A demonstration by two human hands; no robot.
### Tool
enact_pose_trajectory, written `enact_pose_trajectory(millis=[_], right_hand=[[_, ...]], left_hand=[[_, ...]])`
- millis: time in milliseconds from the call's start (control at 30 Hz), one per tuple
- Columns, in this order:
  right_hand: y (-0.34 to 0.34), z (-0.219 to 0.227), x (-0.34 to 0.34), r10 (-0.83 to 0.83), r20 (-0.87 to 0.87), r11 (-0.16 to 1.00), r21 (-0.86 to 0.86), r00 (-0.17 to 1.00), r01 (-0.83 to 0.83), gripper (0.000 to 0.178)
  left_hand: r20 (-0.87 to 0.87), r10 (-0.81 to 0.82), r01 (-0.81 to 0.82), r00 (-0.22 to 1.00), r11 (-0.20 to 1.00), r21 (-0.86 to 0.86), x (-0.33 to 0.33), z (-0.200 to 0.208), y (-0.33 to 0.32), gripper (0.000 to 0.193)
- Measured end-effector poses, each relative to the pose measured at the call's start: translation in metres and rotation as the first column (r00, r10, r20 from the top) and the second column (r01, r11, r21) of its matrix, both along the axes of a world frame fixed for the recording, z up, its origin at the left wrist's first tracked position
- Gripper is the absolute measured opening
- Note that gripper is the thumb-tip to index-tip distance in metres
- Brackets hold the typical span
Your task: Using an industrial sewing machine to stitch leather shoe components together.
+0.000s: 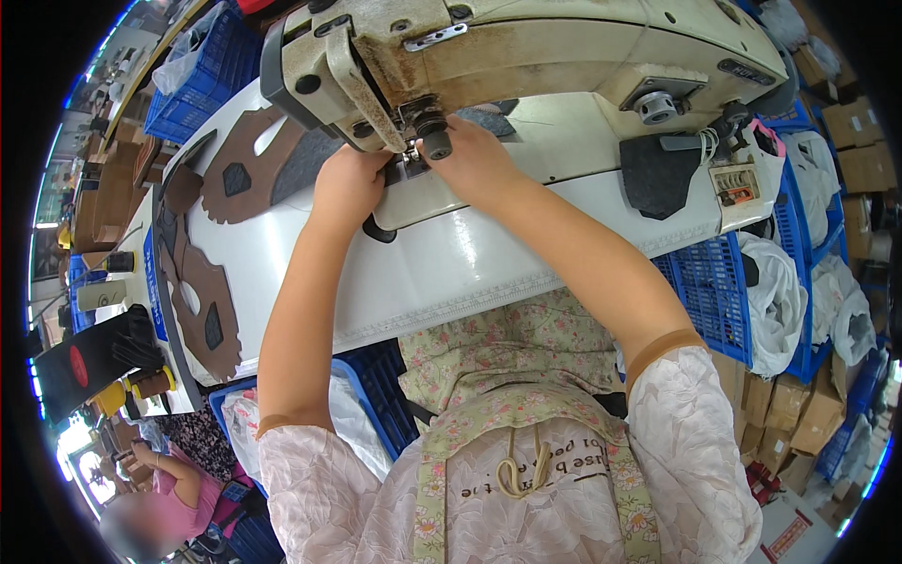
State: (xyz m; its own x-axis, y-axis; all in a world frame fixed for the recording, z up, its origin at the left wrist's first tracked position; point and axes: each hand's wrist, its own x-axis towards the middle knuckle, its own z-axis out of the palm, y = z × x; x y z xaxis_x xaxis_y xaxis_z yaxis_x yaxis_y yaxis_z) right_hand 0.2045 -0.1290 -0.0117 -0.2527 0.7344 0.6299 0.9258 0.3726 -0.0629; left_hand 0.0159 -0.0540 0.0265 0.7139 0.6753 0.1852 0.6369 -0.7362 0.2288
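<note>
Under the head of a cream, rust-stained sewing machine [526, 56], my two hands meet at the needle and presser foot [411, 150]. My left hand [349, 183] is closed on the left side, its fingers pressed at the edge of a small dark piece of material [406, 172]. From the right, my right hand [470, 162] is closed on the same piece, its fingertips partly hidden behind the machine's black knob [431, 132]. How much material lies under the foot is hidden. Left of my left hand rests a brown and dark grey cut piece [246, 188].
More brown cut pieces [209, 305] lie along the left end of the white table [442, 258]. A dark pad [660, 177] hangs at the right, beside a small parts box [736, 193]. Blue crates [709, 291] stand right and left. Another person [183, 489] sits at lower left.
</note>
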Motion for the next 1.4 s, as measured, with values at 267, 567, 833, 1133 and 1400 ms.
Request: enact_pose_trajectory(millis=[267,567,833,1133,1400], right_hand=[[-0.0006,0.0013,-0.0022,-0.028,-0.038,0.999,-0.019,0.999,0.027,0.009],[-0.0016,0.0015,-0.0021,-0.037,-0.030,0.999,-0.030,0.999,0.036,0.007],[-0.0028,0.0031,-0.0003,0.010,-0.207,0.990,-0.138,0.978,-0.039,0.025],[-0.0025,0.0034,0.0015,0.001,-0.093,0.988,-0.152,0.996,-0.015,0.024],[-0.0029,0.0046,0.0009,0.014,-0.138,0.990,-0.136,0.990,-0.033,0.020]], left_hand=[[-0.036,0.027,-0.028,0.999,0.999,-0.029,0.0006,-0.0022,0.0005,0.044],[0.036,0.018,-0.019,0.999,0.999,0.032,0.0004,-0.0076,0.0001,0.028],[0.038,0.019,-0.020,0.999,0.999,0.038,0.0000,-0.0091,0.0000,0.026],[-0.024,0.047,-0.047,0.999,0.999,0.010,0.0008,-0.0072,0.0003,0.040],[0.028,0.022,-0.023,0.999,0.999,0.049,0.0005,-0.0085,-0.0001,0.026]])
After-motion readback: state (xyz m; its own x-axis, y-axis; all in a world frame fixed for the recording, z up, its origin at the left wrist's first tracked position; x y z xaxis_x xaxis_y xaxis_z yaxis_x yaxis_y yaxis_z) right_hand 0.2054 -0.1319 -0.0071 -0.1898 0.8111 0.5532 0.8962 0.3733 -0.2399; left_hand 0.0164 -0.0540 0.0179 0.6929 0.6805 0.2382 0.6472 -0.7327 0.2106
